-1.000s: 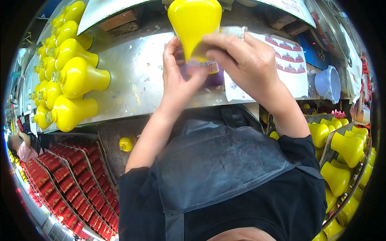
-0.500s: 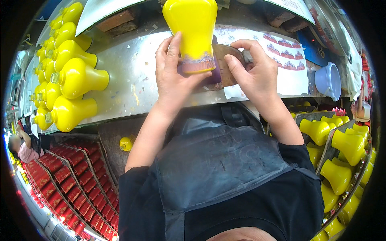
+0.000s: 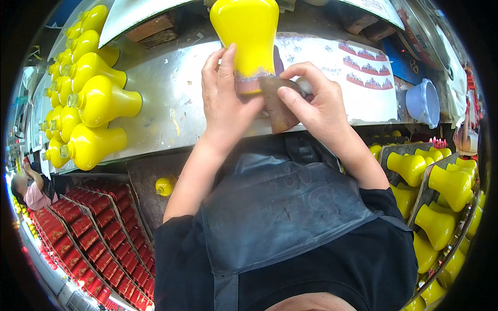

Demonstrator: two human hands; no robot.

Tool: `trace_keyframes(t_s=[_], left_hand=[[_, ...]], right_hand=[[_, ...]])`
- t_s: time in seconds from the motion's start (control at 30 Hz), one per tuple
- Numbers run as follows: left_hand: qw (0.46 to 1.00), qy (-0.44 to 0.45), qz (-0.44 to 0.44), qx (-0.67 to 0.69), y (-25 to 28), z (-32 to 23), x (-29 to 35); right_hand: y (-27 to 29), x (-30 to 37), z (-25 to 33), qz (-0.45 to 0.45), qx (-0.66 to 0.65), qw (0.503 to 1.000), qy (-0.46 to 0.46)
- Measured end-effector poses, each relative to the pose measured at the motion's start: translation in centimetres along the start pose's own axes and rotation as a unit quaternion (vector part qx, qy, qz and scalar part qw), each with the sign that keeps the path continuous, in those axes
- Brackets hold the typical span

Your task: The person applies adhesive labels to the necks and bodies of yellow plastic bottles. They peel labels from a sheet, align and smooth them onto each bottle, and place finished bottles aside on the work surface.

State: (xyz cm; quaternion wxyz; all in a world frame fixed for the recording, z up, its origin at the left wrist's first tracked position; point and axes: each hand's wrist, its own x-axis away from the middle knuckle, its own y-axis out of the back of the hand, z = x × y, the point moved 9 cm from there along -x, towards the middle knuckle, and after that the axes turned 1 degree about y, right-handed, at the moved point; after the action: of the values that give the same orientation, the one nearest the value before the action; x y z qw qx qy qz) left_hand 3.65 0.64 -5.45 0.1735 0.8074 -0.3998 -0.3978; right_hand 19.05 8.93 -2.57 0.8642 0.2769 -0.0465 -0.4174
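A glossy yellow bottle [image 3: 245,36] lies on the bench with its wide foot toward me. Around that foot runs a patterned purple and pink band [image 3: 247,85]. My left hand [image 3: 224,98] grips the bottle at the foot, fingers along its left side and thumb at the near end. In my right hand [image 3: 320,102] is a flat brown scraper-like blade [image 3: 278,108], pinched between thumb and fingers. Its left edge overlaps the right part of the band. Something greyish shows by the right fingers, too hidden to name. A purple piece [image 3: 278,61] is partly visible behind the bottle.
Several yellow bottles [image 3: 104,101] lie stacked at the bench's left. A white sheet of printed decals [image 3: 368,98] and a pale blue bucket [image 3: 423,103] are at right. Racks of yellow bottles [image 3: 436,225] stand lower right, red items [image 3: 93,228] lower left. Another person [image 3: 37,194] is far left.
My right hand has moved slightly left and down, bringing the brown blade over the band's right part and tilting it. My left hand still holds the bottle, its thumb blurred.
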Motion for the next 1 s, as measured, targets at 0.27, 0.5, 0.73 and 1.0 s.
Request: trace_keyframes(t_s=[0.27, 0.5, 0.73, 1.0], left_hand=[[0.982, 0.063, 0.066, 0.163, -0.7, 1.8, 0.4], [0.917, 0.183, 0.049, 0.35, -2.4, 2.7, 0.8], [0.91, 0.192, 0.061, 0.363, -2.3, 2.4, 0.5], [0.931, 0.201, 0.044, 0.3, -2.3, 2.5, 0.6]], right_hand=[[2.0, -1.1, -2.7, -0.066, -0.094, 0.993, -0.022], [-1.5, -1.1, -4.0, 0.011, -0.07, 0.989, -0.127], [-3.0, -1.2, -4.4, 0.038, -0.068, 0.988, -0.132], [-4.3, -1.5, -4.3, 0.097, -0.178, 0.97, -0.137]])
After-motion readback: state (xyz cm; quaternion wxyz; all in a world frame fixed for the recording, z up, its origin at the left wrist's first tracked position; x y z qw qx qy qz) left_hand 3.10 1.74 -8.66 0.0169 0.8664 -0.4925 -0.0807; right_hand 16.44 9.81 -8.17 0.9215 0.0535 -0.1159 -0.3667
